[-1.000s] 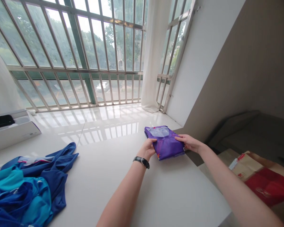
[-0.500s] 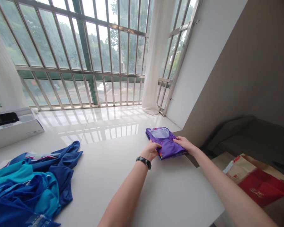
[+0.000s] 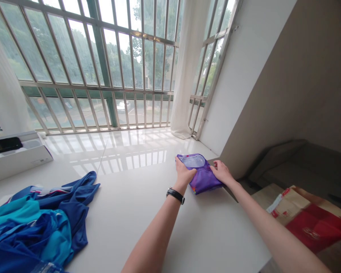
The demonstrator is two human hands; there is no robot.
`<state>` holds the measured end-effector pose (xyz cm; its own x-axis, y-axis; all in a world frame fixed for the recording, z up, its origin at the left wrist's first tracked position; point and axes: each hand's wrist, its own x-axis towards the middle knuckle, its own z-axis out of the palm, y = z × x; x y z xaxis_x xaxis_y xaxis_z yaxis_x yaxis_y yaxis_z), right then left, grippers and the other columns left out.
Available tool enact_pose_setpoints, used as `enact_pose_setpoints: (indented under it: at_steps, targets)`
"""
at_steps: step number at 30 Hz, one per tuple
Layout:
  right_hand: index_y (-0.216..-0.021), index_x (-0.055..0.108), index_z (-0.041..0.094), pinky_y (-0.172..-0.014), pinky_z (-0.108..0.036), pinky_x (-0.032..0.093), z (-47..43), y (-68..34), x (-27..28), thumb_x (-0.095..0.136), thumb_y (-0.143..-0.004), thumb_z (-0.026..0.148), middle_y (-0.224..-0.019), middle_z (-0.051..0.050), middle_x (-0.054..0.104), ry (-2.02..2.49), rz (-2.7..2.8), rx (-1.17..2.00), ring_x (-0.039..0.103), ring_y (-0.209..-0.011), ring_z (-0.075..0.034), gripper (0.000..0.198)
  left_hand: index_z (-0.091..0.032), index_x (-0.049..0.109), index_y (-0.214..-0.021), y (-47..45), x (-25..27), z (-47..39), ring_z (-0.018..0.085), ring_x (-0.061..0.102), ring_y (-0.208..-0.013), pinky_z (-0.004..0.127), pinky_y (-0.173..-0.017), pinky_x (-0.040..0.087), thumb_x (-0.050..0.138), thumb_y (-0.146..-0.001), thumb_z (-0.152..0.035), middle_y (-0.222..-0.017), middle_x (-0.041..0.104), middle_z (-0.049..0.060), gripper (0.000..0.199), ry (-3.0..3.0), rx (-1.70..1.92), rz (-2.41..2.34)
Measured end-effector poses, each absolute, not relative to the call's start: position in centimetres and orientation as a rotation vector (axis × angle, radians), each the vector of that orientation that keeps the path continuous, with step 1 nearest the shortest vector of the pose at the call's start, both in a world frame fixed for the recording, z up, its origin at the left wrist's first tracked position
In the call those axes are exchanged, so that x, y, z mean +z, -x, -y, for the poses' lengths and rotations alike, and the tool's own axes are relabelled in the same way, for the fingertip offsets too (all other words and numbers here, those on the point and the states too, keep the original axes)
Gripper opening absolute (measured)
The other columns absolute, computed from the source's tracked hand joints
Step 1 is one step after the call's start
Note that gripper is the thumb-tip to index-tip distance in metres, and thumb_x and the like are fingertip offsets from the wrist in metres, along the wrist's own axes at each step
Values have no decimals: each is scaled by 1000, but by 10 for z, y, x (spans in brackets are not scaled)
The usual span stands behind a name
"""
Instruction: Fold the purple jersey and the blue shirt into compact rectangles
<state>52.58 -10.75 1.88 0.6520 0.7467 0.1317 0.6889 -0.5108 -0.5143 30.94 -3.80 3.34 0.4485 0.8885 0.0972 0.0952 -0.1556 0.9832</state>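
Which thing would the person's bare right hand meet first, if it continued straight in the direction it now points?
The bare right hand would first meet the folded purple cloth garment, at its right side; it seems to touch it there, though exact contact is hard to judge.

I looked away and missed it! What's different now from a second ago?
The left hand has moved farther up the left side of the purple shirt, away from the person. The shirt was flatter before; now it bunches near the right hand, which stays at its right side. The blue clothes and white box look the same.
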Motion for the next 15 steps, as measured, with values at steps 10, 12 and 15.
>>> enact_pose_setpoints:
  at_steps: [10, 12, 15]
  targets:
    - [-148, 42, 9, -124, -41, 17, 45, -505, 4, 49, -89, 55, -160, -18, 32, 2231, 1407, 330, 23, -151, -29, 75, -20, 45, -145, -318, 4, 93, 37, 24, -148, 57, -121, 18, 42, -97, -57, -158, 33, 16, 60, -2628, 687, -661]
    - [-147, 42, 8, -122, -43, 22, 41, -504, -4, 48, -88, 59, -159, -20, 34, 2232, 1395, 386, 25, -150, -30, 78, -20, 48, -142, -318, 3, 90, 37, 23, -149, 57, -121, 18, 42, -97, -59, -158, 33, 17, 60, -2606, 659, -652]
    - [-147, 43, 15, -119, -43, 30, 39, -510, -6, 38, -91, 65, -156, -16, 39, 2211, 1366, 407, 34, -147, -27, 75, -21, 50, -140, -317, 13, 78, 39, 24, -148, 60, -119, 21, 45, -94, -65, -158, 32, 17, 64, -2535, 551, -544]
